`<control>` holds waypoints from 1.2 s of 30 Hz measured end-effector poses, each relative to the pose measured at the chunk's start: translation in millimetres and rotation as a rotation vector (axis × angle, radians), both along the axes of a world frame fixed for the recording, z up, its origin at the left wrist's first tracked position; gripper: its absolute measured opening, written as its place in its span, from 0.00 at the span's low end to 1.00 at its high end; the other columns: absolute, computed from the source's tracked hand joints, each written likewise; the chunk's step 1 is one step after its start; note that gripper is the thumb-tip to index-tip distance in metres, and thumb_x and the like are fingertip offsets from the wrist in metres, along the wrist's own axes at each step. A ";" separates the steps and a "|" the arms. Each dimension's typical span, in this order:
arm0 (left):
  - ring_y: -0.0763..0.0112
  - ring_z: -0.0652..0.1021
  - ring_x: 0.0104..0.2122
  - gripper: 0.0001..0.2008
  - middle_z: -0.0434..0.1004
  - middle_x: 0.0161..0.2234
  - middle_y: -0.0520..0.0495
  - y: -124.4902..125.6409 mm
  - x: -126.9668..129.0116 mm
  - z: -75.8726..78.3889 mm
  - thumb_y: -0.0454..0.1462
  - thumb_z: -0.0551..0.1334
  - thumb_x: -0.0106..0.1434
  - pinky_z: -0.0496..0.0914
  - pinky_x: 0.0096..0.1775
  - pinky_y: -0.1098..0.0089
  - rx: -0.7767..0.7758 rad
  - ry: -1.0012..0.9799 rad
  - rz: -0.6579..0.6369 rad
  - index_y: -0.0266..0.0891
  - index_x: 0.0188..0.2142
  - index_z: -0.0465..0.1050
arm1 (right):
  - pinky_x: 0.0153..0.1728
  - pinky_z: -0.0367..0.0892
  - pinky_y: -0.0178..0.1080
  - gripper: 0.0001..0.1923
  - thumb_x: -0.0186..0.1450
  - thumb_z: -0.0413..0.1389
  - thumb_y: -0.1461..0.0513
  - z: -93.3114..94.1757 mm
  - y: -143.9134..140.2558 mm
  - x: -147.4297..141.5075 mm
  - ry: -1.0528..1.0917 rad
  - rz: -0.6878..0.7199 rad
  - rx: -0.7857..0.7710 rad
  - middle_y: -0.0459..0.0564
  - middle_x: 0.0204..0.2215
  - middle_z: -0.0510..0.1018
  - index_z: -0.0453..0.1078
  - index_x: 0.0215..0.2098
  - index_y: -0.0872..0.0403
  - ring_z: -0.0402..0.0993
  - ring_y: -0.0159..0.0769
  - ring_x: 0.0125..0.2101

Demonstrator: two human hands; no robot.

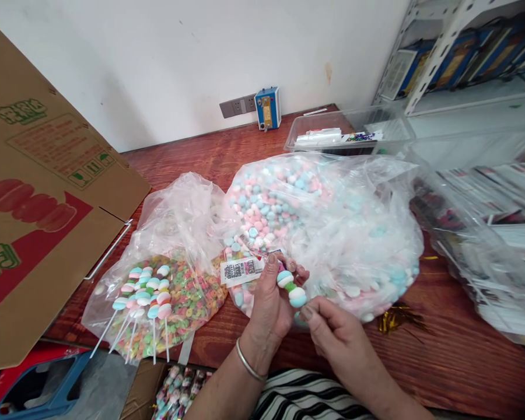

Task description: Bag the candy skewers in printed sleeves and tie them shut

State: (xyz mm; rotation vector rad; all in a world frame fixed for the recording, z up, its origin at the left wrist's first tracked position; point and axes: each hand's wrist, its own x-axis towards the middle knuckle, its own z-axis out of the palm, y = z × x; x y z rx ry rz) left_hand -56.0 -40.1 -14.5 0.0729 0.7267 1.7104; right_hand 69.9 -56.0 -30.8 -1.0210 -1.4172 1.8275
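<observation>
Head view, wooden surface [441,350]. Left hand [271,297]: fingers closed around a candy skewer [289,287] of pastel pieces, held upright just in front of the large bag. Right hand [332,329]: fingertips pinched at the skewer's lower end. Large clear bag [332,233]: pink, blue and white candies, behind both hands, white barcode label [240,270] on its near side. Smaller clear bag [175,291]: multicoloured ring candies, to the left, with finished skewers [144,300] lying on it. Cardboard box [39,204]: far left. Clear plastic bin [350,131]: rear.
</observation>
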 end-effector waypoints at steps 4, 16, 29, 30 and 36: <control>0.68 0.78 0.38 0.10 0.76 0.36 0.47 2.4 -8.0 -0.3 0.41 0.66 0.61 0.73 0.46 0.64 -0.026 0.033 -0.011 0.36 0.38 0.73 | 0.27 0.61 0.33 0.13 0.69 0.50 0.57 -5.3 5.7 3.6 -0.229 -0.078 0.470 0.44 0.23 0.70 0.69 0.29 0.53 0.65 0.33 0.25; 0.69 0.79 0.39 0.08 0.79 0.36 0.48 1.1 -1.3 3.0 0.35 0.66 0.61 0.70 0.50 0.67 0.054 0.060 -0.112 0.36 0.41 0.75 | 0.26 0.60 0.32 0.10 0.67 0.52 0.62 -11.4 13.0 7.7 -0.329 -0.250 0.670 0.43 0.22 0.73 0.70 0.29 0.54 0.67 0.31 0.23; 0.81 0.70 0.22 0.08 0.65 0.20 0.58 37.3 -21.3 26.9 0.38 0.65 0.63 0.72 0.39 0.72 0.106 -0.056 0.034 0.37 0.39 0.74 | 0.23 0.62 0.32 0.08 0.67 0.53 0.61 -0.3 27.7 11.6 -0.352 -0.245 0.768 0.44 0.21 0.73 0.71 0.39 0.56 0.68 0.32 0.21; 0.82 0.67 0.19 0.07 0.61 0.19 0.59 39.2 -17.6 29.0 0.39 0.63 0.64 0.72 0.37 0.73 0.078 -0.075 0.065 0.36 0.36 0.73 | 0.24 0.62 0.33 0.08 0.67 0.54 0.62 -0.5 27.6 12.7 -0.418 -0.301 0.923 0.45 0.22 0.74 0.71 0.41 0.57 0.69 0.33 0.21; 0.82 0.64 0.20 0.10 0.59 0.20 0.59 41.4 -5.0 34.2 0.42 0.64 0.63 0.71 0.35 0.72 0.063 -0.078 0.033 0.36 0.36 0.71 | 0.27 0.61 0.36 0.05 0.68 0.54 0.64 3.5 24.0 20.3 -0.451 -0.305 1.142 0.49 0.23 0.76 0.73 0.37 0.55 0.69 0.34 0.23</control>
